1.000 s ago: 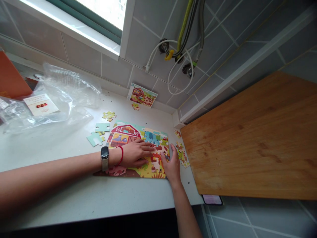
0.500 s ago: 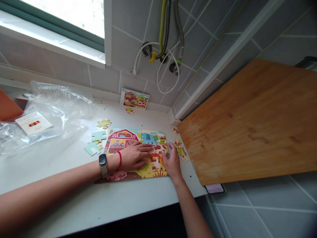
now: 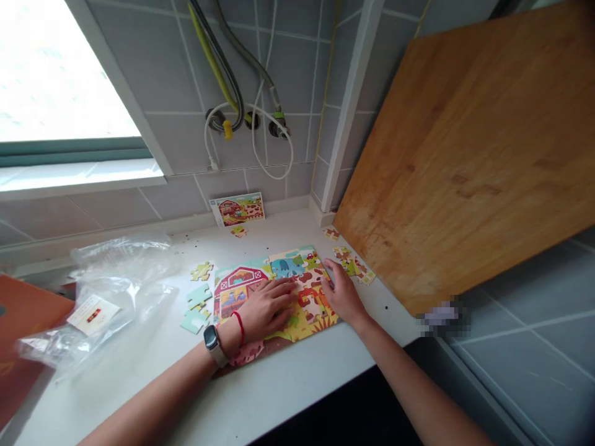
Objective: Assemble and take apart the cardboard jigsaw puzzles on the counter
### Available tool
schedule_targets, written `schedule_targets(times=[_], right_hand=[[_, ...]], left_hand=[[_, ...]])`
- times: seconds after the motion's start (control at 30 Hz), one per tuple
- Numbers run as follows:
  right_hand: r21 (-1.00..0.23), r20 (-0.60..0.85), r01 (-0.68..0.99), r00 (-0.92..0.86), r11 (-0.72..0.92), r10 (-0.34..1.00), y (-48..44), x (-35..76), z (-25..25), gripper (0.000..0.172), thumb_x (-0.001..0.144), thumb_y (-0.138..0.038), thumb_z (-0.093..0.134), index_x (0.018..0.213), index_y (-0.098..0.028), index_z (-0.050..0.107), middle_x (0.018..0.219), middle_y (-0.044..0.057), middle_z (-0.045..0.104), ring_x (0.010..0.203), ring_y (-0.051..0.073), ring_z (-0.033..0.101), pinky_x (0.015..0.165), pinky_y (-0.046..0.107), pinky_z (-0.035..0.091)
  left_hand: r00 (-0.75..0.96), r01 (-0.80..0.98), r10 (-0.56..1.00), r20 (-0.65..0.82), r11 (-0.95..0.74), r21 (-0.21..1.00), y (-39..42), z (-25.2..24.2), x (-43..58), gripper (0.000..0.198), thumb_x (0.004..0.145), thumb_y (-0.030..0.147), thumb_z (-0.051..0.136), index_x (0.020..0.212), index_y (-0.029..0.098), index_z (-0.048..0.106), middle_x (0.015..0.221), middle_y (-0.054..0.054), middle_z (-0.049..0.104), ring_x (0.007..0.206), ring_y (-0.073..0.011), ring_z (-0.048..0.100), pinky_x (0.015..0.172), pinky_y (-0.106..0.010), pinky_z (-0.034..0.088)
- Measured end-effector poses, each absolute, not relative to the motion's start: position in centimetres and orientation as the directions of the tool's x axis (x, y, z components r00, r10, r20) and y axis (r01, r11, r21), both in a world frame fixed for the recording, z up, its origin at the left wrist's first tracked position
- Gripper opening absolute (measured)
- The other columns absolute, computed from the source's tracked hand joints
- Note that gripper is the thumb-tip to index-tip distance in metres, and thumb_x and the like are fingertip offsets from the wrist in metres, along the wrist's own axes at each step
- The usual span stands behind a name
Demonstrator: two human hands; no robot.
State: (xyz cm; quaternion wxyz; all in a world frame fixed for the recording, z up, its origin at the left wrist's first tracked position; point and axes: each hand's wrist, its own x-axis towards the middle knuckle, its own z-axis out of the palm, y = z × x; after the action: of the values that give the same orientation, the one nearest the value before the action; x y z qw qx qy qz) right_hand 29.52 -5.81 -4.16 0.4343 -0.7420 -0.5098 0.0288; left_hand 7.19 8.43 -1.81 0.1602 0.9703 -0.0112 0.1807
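Puzzle (image 3: pixel 308 305), one, farm scene with a red barn and animals, its pieces joined, lying flat on the white desk (image 3: pixel 316 367), near the front edge. Left hand (image 3: pixel 268 308), palm down across the middle of the puzzle, fingers extended and slightly spread; we find them touching its face and gripping nothing. On that wrist, a dark-faced watch (image 3: pixel 211 336) and a red bracelet (image 3: pixel 241 328). Right hand (image 3: pixel 343 291), at the puzzle's right edge, thumb and forefinger parted; the other fingers are hidden, so we cannot tell whether they have hold of the edge. Loose puzzle pieces, several: just beside the puzzle's left side we count pale blue ones (image 3: pixel 199 296) and, above these, a yellow-green group (image 3: pixel 201 271); beyond the right hand, a farm-coloured cluster (image 3: pixel 356 266). Picture card (image 3: pixel 240 209), showing a barn scene, leaning against the tiled wall (image 3: pixel 181 197), with a small piece (image 3: pixel 239 231) in front. Clear plastic bag (image 3: pixel 139 297), crumpled, at the left, with a white card (image 3: pixel 94 313) on or inside it; we cannot tell which. Orange box (image 3: pixel 28 334), left of the bag. Wooden board (image 3: pixel 465 173), large, tilted, at the right. Hoses (image 3: pixel 209 59), yellow and grey, hanging by the wall.
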Motion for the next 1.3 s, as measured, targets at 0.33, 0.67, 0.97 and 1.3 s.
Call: schedule_targets(times=[0.33,0.67,0.97,1.3], right_hand=[[-0.645,0.536,0.762,0.388,0.067,0.749,-6.5,29.1,-2.6,0.029,0.096,-0.014,0.049,0.114,-0.024,0.069,0.117,0.009,0.066,0.117,0.025,0.061,0.106,0.046,0.05],[-0.597,0.352,0.796,0.153,0.096,0.924,-10.6,27.4,-1.7,0.047,0.083,-0.036,0.082,0.127,-0.025,0.07,0.124,0.009,0.073,0.12,0.029,0.061,0.104,0.048,0.052],[-0.576,0.409,0.794,0.07,0.197,0.91,-8.5,28.6,-1.9,0.025,0.085,-0.024,0.08,0.11,-0.025,0.079,0.119,0.007,0.076,0.115,0.026,0.062,0.1,0.045,0.057],[-0.524,0.474,0.83,0.101,0.189,0.875,-8.1,28.1,-2.2,0.02,0.093,-0.023,0.07,0.111,-0.028,0.078,0.121,0.008,0.071,0.115,0.026,0.063,0.1,0.048,0.056]], left_hand=[[0.925,-0.143,0.003,0.38,-0.923,0.357,7.9,-0.6,7.3,0.026,0.1,0.022,0.049,0.117,0.023,0.069,0.12,-0.011,0.071,0.12,-0.0255,0.062,0.102,-0.045,0.053],[0.899,-0.073,0.153,0.41,-0.871,0.485,8.4,-0.8,7.5,0.021,0.098,0.018,0.052,0.107,0.02,0.071,0.117,-0.009,0.072,0.114,-0.0245,0.062,0.1,-0.044,0.053],[0.913,-0.037,0.161,0.375,-0.883,0.469,8.5,-1.1,7.4,0.023,0.099,0.02,0.052,0.113,0.023,0.07,0.121,-0.009,0.069,0.114,-0.0243,0.061,0.099,-0.043,0.053],[0.927,-0.018,0.144,0.345,-0.905,0.425,8.4,-1.0,7.3,0.029,0.099,0.022,0.052,0.121,0.028,0.071,0.126,-0.009,0.066,0.117,-0.0254,0.059,0.1,-0.045,0.052]])
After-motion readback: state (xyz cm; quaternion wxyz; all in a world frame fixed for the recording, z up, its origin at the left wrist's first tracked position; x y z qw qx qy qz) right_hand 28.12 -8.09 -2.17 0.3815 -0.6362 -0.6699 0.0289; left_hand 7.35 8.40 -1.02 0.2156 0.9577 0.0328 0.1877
